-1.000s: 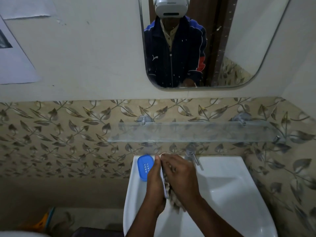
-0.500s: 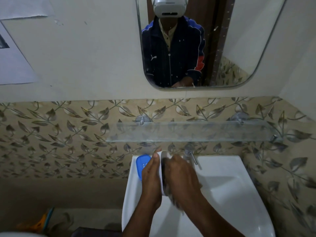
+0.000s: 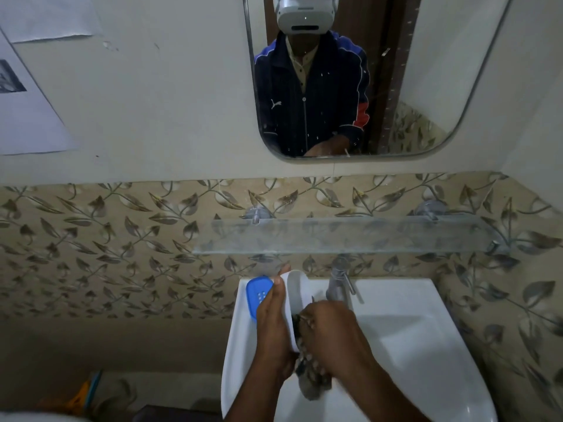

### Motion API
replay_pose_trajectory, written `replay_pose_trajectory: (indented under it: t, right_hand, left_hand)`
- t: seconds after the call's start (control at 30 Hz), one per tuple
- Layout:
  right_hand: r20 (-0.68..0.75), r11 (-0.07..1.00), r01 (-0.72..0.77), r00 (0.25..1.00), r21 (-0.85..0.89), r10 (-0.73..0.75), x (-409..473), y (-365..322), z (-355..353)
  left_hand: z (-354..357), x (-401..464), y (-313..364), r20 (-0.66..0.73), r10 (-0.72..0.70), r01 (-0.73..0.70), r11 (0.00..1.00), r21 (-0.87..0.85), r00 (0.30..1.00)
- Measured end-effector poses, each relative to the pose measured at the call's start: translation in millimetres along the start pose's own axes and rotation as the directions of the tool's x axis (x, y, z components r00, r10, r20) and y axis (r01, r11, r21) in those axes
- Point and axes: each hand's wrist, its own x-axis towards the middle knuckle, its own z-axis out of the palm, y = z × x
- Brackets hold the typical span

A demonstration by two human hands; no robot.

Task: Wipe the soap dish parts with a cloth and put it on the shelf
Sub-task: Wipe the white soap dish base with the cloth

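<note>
While the person stands at the white sink (image 3: 411, 354), the left hand (image 3: 272, 327) grips the white soap dish tray (image 3: 297, 292), holding it on edge above the basin with its hollow side facing right. Fingers wrap the tray's back, and a fingertip shows at its top rim. The right hand (image 3: 327, 333) is clenched on a patterned cloth (image 3: 310, 376) and presses it into the lower part of the tray's hollow. The cloth's loose end hangs below both hands over the basin.

The blue perforated insert (image 3: 257, 292) of the dish lies on the sink's back left corner, just beside the left hand and partly hidden by it. Cannot tell if the hand touches it.

A chrome tap (image 3: 339, 284) stands at the back of the sink, just right of the tray. Above it a glass shelf (image 3: 350, 236) is fixed to the leaf-patterned tile wall (image 3: 106, 239) on two round mounts. Neither dish part is on the shelf.

Higher up, a mirror (image 3: 426, 71) reflects the person in a dark zipped jacket with a white headset. Paper sheets (image 3: 27, 117) are stuck to the wall at upper left. At lower left, something orange and teal sits on the floor, too blurred to identify.
</note>
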Motion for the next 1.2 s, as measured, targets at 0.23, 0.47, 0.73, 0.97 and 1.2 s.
replay_pose_trajectory:
  t: [0.23,0.47,0.73,0.97,1.2]
  right_hand:
    - [-0.169,0.78,0.047,0.983,0.624,0.076,16.0,-3.9,-5.1]
    - [0.231,0.911,0.313,0.897,0.269,-0.377,-6.3,24.5,-23.6]
    - [-0.515,0.893,0.391,0.825,0.221,-0.233,-26.4,20.1,19.1]
    - [-0.491,0.81,0.563,0.758,0.161,-0.43,-28.7,12.1,8.3]
    - [-0.471,0.77,0.601,0.754,0.216,-0.457,-32.8,13.4,-0.7]
  left_hand:
    - [2.7,-9.2,-3.2,0.14,-0.15,0.166,0.98,-0.108,0.979]
    - [-3.8,-5.2,12.3,-0.04,-0.148,0.146,0.987,-0.061,0.988]
    - [6.6,-14.7,25.6,-0.053,-0.21,0.18,0.925,-0.335,0.976]
    - [15.7,-27.7,28.9,0.049,-0.33,0.31,0.815,-0.489,0.943]
    - [15.8,-24.8,28.7,0.035,-0.366,0.338,0.814,-0.472,0.93]
